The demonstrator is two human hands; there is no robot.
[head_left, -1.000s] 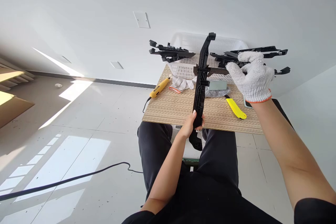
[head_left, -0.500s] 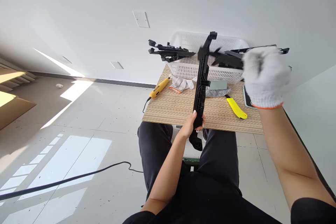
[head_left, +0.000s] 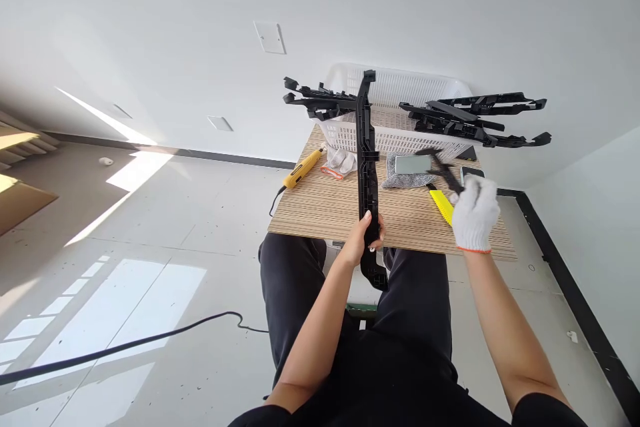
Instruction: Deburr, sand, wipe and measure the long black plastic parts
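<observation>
Long black plastic strip point(head_left: 367, 177), gripped by bare left hand point(head_left: 356, 240) before white perforated plastic basket point(head_left: 395, 139); jagged dark piece point(head_left: 447, 173), already apart, pinched by white-gloved right hand point(head_left: 475, 213); similar black strips point(head_left: 453, 123) across basket, cannot tell whether finished.

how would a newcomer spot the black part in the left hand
On the striped table stands a white basket. In front of it, the left hand grips the long black part low down. Unlike the basket's sideways black parts, it runs up the picture.
</observation>
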